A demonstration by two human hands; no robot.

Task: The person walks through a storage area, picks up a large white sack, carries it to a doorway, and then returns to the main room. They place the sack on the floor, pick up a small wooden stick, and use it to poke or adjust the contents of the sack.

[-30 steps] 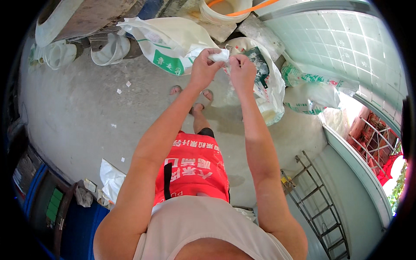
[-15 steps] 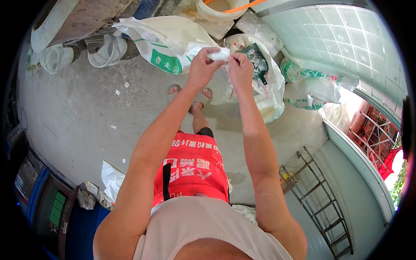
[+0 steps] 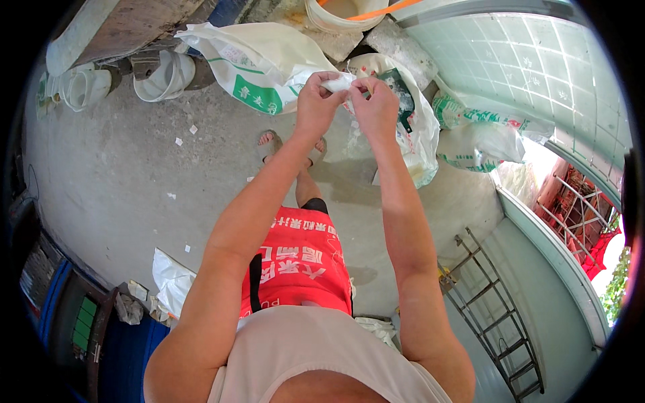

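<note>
My left hand point(image 3: 317, 104) pinches a small white roll point(image 3: 339, 82), held out in front at arm's length. Its exact kind is hard to make out. On the roll's right end, the fingers of my right hand point(image 3: 376, 111) are closed, covering that end. Behind my left hand lies a large white woven sack point(image 3: 269, 57) with green print. Under and beyond my right hand is an open white bag point(image 3: 424, 138) with a dark green, white-smeared flat thing point(image 3: 403, 101) on it.
Green-printed plastic sacks point(image 3: 480, 144) lie along the tiled wall at right. A metal ladder point(image 3: 497, 312) leans at lower right. White buckets point(image 3: 164, 77) stand at far left, another bucket point(image 3: 346, 17) at the back. Paper scraps point(image 3: 179, 141) dot the concrete floor point(image 3: 121, 181).
My right hand has turned slightly and its fingers have shifted on the roll's end, hiding more of it. My left hand keeps its grip. The view has shifted a little.
</note>
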